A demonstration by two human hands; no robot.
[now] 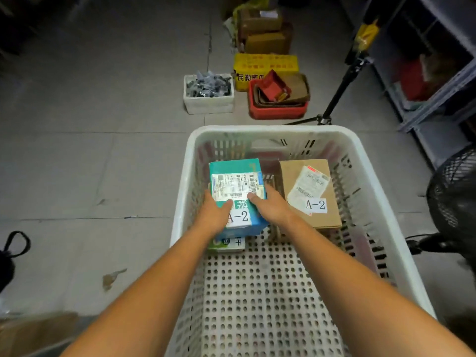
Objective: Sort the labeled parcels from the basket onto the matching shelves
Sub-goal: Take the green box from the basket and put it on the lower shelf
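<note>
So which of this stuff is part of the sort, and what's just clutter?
Job: basket, teal box marked A-2 gripped by left hand and right hand, brown box marked A-2, shelving.
Clutter: foam tub, yellow crate, red bin, tripod, fan.

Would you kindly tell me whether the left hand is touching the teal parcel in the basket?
Touching. The head view shows the left hand gripping the teal parcel, thumb lying on its top face.

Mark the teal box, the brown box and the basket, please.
teal box point(238, 186): head view, shipping label on top.
brown box point(307, 188): head view, shipping label on top.
basket point(270, 130): head view, far rim.
</note>
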